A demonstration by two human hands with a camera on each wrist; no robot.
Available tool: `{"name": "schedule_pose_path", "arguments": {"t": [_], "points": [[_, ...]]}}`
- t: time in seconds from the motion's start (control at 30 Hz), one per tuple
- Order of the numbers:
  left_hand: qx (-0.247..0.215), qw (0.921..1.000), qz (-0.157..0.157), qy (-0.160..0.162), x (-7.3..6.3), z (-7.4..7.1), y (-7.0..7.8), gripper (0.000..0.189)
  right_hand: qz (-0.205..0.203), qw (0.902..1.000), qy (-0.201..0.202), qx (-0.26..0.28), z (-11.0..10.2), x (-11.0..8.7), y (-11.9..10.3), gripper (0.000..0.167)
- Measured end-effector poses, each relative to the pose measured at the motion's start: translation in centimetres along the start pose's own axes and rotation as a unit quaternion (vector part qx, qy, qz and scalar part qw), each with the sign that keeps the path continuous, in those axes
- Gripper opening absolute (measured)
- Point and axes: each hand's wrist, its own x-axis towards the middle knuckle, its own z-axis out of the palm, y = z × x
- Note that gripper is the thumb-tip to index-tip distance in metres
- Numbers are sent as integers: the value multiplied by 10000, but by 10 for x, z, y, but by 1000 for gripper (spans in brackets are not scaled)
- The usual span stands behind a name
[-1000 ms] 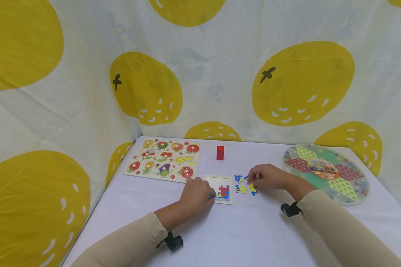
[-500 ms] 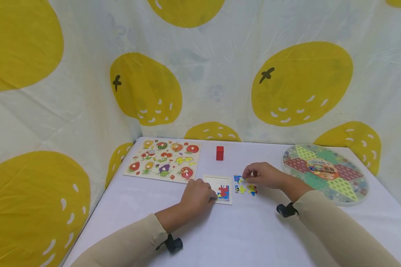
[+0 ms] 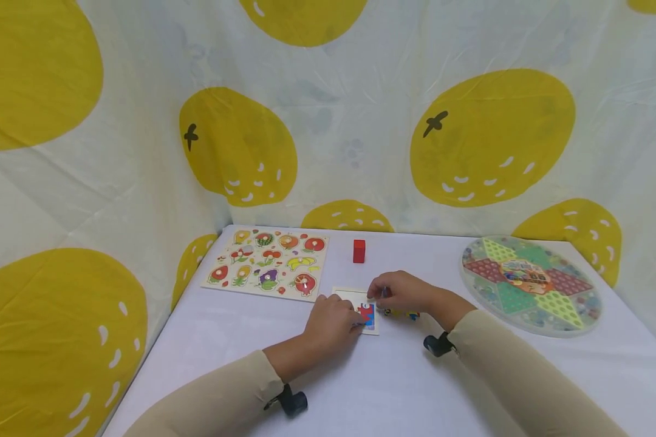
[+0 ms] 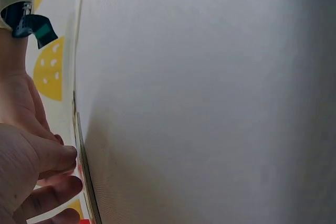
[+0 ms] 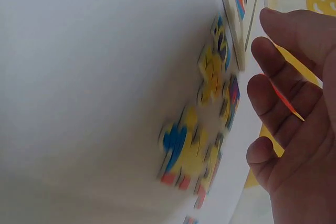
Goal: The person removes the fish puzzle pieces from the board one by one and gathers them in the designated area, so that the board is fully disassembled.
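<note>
Touching a rectangular, seemingly wooden frame [image 3: 352,295] is the left hand [image 3: 329,320].

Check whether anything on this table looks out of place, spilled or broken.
Nothing really stands out. Some loose puzzle pieces lie outside the partly filled small frame, but they sit right beside it, so probably aren't a spill. The fruit board, red block and round game board show no visible damage.

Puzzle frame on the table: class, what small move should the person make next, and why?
Probably the right hand should set a piece into the bare part of the puzzle frame: the frame is only partly filled, loose pieces lie beside it, and that hand is close to it.
</note>
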Motion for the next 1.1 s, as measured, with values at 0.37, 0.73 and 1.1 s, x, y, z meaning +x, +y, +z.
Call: {"name": "schedule_pose_path", "arguments": {"t": [0.37,0.73,1.1], "points": [[-55,9994,14,-336,3,-4,2,26,62,9993,-316,-174,12,15,-10,23],[-147,9981,-129,-581,5,-10,3,30,-183,9983,-541,-98,8,14,-10,32],[-80,9983,-81,-575,7,-12,2,25,-16,9974,-695,-181,8,19,-17,31]]}}
